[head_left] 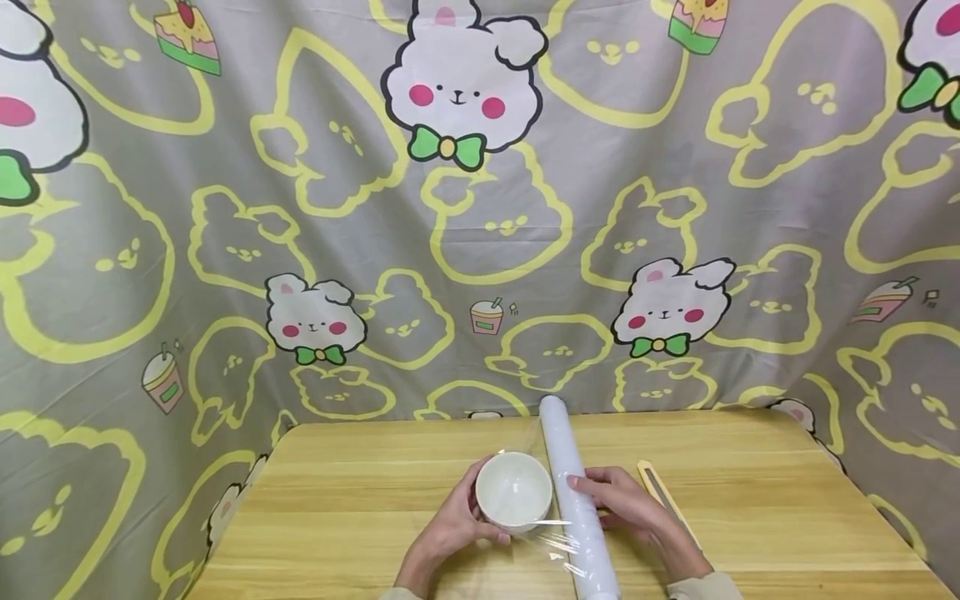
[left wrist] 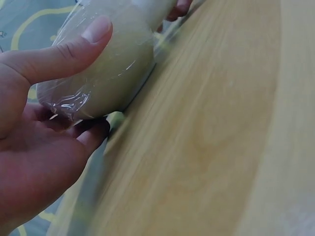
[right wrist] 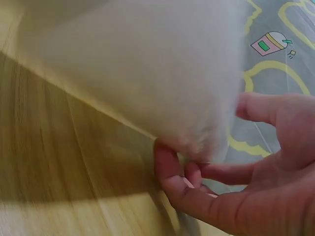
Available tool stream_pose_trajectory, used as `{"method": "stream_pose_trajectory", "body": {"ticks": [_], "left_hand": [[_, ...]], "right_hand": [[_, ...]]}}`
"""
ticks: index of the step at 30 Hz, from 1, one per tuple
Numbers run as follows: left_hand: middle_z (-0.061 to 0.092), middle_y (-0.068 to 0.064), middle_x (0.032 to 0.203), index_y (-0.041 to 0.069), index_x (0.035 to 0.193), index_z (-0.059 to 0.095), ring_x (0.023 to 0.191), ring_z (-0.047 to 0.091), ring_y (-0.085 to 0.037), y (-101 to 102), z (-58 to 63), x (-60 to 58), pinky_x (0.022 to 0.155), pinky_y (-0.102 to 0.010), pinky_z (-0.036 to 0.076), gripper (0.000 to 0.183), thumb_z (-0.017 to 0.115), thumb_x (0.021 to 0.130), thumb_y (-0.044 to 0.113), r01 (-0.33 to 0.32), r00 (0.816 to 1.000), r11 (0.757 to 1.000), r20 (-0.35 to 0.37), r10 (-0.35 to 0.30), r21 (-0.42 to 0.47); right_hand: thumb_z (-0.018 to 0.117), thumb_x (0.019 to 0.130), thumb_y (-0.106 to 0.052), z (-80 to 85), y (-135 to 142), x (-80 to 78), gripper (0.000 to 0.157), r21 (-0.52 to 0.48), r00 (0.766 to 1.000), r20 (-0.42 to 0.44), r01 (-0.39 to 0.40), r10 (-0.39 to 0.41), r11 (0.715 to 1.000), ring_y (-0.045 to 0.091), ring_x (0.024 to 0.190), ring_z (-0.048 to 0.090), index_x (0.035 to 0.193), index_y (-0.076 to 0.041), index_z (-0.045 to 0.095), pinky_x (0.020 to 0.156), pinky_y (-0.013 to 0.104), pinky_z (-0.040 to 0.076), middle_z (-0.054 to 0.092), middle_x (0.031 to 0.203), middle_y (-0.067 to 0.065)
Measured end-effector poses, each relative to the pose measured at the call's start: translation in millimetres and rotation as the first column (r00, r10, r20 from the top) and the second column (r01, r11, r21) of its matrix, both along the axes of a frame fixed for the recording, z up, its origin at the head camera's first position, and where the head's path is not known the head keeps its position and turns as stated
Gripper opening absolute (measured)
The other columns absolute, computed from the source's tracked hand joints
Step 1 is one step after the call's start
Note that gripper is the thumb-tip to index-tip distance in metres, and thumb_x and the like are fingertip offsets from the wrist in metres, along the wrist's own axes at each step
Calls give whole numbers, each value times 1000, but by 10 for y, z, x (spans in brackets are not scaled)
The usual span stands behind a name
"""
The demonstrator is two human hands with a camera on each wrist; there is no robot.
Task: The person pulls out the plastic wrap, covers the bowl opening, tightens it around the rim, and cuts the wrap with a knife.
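A small white bowl (head_left: 514, 492) is gripped by my left hand (head_left: 453, 525), its opening facing up toward the head camera. In the left wrist view, clear film covers the side of the bowl (left wrist: 125, 73), and the thumb presses on it from above while fingers curl underneath. To its right, my right hand (head_left: 630, 504) holds a long roll of cling film (head_left: 566, 467), thumb on top. Fingers bend under the roll (right wrist: 138, 73) in the right wrist view. A stretch of clear film (head_left: 557, 543) runs between bowl and roll.
A yellow box cutter (head_left: 666, 498) lies on the wooden table (head_left: 360, 483), right of the roll and partly behind the right forearm. A grey curtain (head_left: 465, 225) printed with rabbits hangs along the table's back and sides.
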State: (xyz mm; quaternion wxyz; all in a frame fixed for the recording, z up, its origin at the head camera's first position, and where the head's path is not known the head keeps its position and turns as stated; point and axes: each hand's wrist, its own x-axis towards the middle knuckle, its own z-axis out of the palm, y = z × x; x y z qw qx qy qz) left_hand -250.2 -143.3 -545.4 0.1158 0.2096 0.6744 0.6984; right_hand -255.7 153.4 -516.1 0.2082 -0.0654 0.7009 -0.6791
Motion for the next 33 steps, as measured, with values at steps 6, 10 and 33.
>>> {"method": "stream_pose_trajectory", "body": {"ticks": [6,10,33], "left_hand": [[38,-26,153,-4,154,30,143,38,-42,-23,15,6,112,-28,42,110,87,61,-20,-8,1000,1000,7,8,3],[38,-28,153,-5,154,30,142,39,-43,-20,18,21,111,-30,43,109,86,61,-20,-1,1000,1000,20,1,8],[39,-25,153,-2,155,30,141,41,-41,-54,-29,-37,111,-29,43,111,88,61,-17,14,1000,1000,10,-14,7]], "right_hand": [[61,103,-33,16,-15,12,69,25,999,34,34,-35,999,22,87,67,138,19,33,72,39,59,66,103,16],[62,102,-32,20,-2,34,73,-11,998,48,40,-40,999,26,89,68,142,16,24,75,41,59,65,106,20],[51,106,-28,71,80,33,71,-118,996,84,-7,17,993,28,98,64,155,5,11,83,45,59,57,117,23]]}}
